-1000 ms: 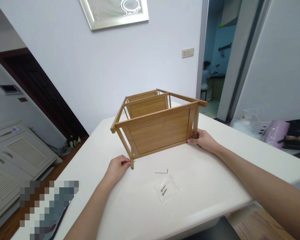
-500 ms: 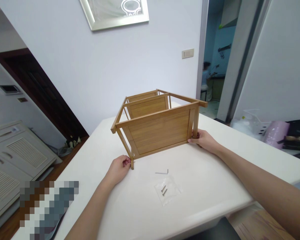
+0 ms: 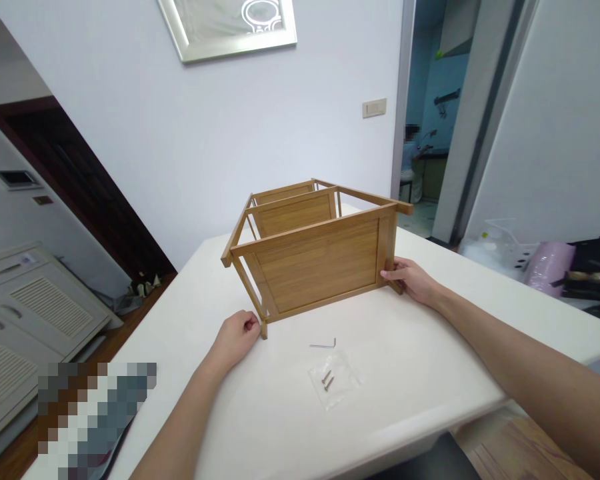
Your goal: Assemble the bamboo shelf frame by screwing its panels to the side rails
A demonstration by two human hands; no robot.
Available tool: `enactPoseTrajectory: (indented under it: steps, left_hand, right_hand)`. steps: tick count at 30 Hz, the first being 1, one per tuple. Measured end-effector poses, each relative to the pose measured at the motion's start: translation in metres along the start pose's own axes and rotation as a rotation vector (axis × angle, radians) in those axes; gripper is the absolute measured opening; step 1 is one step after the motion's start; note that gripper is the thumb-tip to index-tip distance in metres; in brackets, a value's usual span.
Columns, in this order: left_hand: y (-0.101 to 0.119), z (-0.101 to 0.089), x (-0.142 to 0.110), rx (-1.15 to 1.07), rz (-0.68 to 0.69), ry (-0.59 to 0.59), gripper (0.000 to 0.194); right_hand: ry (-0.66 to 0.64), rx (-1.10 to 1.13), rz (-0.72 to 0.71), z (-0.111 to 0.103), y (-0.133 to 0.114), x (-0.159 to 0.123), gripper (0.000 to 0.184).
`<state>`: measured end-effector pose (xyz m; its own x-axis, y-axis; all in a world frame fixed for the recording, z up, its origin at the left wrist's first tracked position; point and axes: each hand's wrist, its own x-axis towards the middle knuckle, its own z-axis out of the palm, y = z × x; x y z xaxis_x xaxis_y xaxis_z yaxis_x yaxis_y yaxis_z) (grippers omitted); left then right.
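A wooden shelf rack (image 3: 320,267) lies on its side on the white table (image 3: 405,373), one framed board facing me and more boards behind it. My left hand (image 3: 237,337) is closed at the lower left leg, its curled fingertips against the wood and partly hidden. At the lower right leg, my right hand (image 3: 415,280) grips the frame with the thumb in front; the other fingers are mostly hidden behind. An L-shaped hex key (image 3: 324,345) lies in front of the rack. Nearer me, two screws (image 3: 328,381) rest on or in a clear plastic bag (image 3: 344,381).
A wall with a framed picture (image 3: 235,52) and a switch (image 3: 375,108) rises behind the table. At left stands a white cabinet (image 3: 35,313). Beyond the right table edge are a pink roll (image 3: 549,267) and a white basket (image 3: 505,243). A person (image 3: 411,160) sits through the doorway.
The lower right of the front board has shifted slightly right, and the slit between it and the right post has closed. My right hand has moved a little right; my left hand stays.
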<state>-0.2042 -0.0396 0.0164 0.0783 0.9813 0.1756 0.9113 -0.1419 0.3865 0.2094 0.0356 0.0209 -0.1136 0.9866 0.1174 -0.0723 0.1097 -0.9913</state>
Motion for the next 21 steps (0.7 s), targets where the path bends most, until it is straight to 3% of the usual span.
enactPoseTrajectory:
  steps: [11, 21]
  left_hand:
    - [0.0, 0.0, 0.0, -0.011, -0.022, -0.01, 0.013]
    - [0.006, -0.004, -0.002, 0.007, -0.045, -0.016, 0.013]
  right_hand:
    - [-0.007, -0.063, -0.014, -0.005, 0.008, 0.005, 0.027]
    - [0.093, -0.175, -0.028, -0.007, 0.015, 0.008, 0.017]
